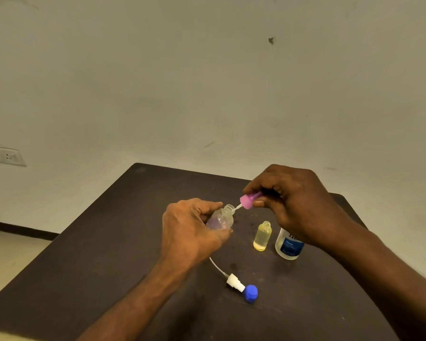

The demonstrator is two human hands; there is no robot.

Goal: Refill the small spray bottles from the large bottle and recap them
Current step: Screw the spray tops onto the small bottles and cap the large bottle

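My left hand (pixel 190 230) grips a small clear spray bottle (pixel 222 217), tilted, its open neck pointing up and right. My right hand (pixel 295 203) pinches a pink spray cap (pixel 247 201); its white dip tube reaches into the bottle's mouth. A second small bottle (pixel 262 236) with yellowish liquid stands uncapped on the dark table (pixel 108 254). Just right of it stands the large clear bottle (pixel 288 244) with a blue label, its top hidden behind my right hand. A white sprayer head (pixel 234 283) with a long tube lies near a blue cap (pixel 250 293).
The table's far edge meets a pale wall. A wall socket (pixel 6 156) sits at the left. Floor shows beyond the table's left edge.
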